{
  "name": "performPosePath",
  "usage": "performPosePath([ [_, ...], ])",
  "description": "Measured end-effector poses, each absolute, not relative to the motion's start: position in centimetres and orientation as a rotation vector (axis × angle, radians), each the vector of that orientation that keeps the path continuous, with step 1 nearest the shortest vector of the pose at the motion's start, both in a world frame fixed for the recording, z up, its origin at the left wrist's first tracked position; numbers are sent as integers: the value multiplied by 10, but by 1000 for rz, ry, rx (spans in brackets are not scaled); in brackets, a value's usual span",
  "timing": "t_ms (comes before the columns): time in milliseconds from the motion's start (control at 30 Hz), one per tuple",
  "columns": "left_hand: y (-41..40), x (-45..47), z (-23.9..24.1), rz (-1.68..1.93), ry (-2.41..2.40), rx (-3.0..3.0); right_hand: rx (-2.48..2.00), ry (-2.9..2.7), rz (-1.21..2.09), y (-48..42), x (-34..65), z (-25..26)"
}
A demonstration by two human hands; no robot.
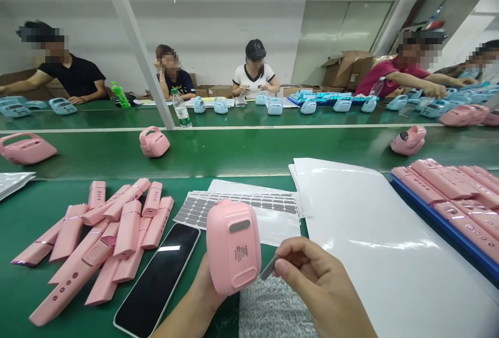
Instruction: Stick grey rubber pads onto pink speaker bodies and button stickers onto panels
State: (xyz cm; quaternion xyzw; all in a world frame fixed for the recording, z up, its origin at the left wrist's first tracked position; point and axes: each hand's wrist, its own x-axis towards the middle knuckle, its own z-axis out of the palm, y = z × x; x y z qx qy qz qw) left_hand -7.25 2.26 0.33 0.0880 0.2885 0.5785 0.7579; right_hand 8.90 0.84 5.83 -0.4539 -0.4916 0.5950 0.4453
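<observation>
My left hand point(205, 288) grips a pink plastic device point(233, 247) from behind and holds it upright above the green bench, its base turned toward me. One grey pad is stuck near the top of that base. My right hand point(319, 286) is closed in a pinch on a small grey pad point(270, 268), held just right of the device's lower edge. A sheet of grey pads point(237, 208) lies flat behind the device. A piece of bubble wrap point(273, 309) lies under my hands.
A black phone point(159, 278) lies left of my hands beside a heap of pink side panels point(105, 236). White sheets point(374, 244) cover the right; a blue tray point(448, 226) of pink panels sits far right. Pink devices ride the conveyor point(249, 151); several people sit opposite.
</observation>
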Motion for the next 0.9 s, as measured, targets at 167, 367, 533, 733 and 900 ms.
performPosePath([
  [167,23,-73,4,1191,540,249,-997,-1030,1641,5,68,40],
  [367,23,-74,1,1243,543,333,-966,-968,1669,3,58,34],
  [533,22,-77,-3,1224,564,369,-963,-895,1629,-3,52,32],
  [733,24,-76,0,1287,568,356,-890,-781,1682,-4,47,25],
  [900,22,-74,2,1299,529,387,-899,-773,1667,-5,46,28],
])
